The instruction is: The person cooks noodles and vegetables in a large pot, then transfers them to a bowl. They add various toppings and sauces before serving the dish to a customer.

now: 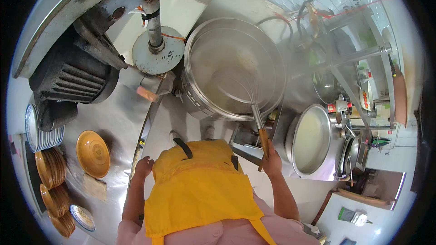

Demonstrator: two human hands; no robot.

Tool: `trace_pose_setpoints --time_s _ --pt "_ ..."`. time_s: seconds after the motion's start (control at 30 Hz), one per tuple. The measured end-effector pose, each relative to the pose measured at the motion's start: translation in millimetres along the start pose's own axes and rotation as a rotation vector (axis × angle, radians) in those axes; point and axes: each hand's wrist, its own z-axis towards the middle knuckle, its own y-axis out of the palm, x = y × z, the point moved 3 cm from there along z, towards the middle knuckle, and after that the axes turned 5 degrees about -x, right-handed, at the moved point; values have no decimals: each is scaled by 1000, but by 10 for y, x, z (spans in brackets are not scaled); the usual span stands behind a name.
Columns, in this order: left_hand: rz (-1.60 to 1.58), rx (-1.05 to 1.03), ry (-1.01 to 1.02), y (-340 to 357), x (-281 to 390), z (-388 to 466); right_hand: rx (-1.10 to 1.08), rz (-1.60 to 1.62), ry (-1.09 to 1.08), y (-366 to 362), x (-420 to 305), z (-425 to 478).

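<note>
My right hand (pixel 271 163) grips the wooden handle of a large wire whisk (pixel 258 117). The whisk's wires reach over the near rim into a big, deep steel pot (pixel 195 103). Steam blurs the inside of the pot, so I cannot tell how far the wires dip into its contents. Lower at the left, my left hand (pixel 144 166) hangs beside the edge of a steel worktop (pixel 119 115), with its fingers partly curled. Nothing shows in that hand, but its palm is hidden. A yellow apron (pixel 201 183) covers my front.
Right of the pot stands a wide steel basin (pixel 329 136) of pale liquid. Ladles and small containers crowd behind it. On the left worktop are a brown plate (pixel 92 153), stacked brown plates (pixel 51 168) and stacked blue-rimmed plates (pixel 44 129). A black ribbed motor housing (pixel 80 78) overhangs them.
</note>
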Motion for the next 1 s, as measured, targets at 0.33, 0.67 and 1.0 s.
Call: trace_pose_setpoints --time_s 0.33,0.67,1.0 --pt "-173 240 55 518 -90 -258 -31 -561 -392 -1025 -409 1586" --pt "-164 190 -69 800 -115 -534 -34 -478 -478 -1220 -170 2913" --pt "-32 89 68 479 -229 -56 -283 23 -205 -886 -425 1759"
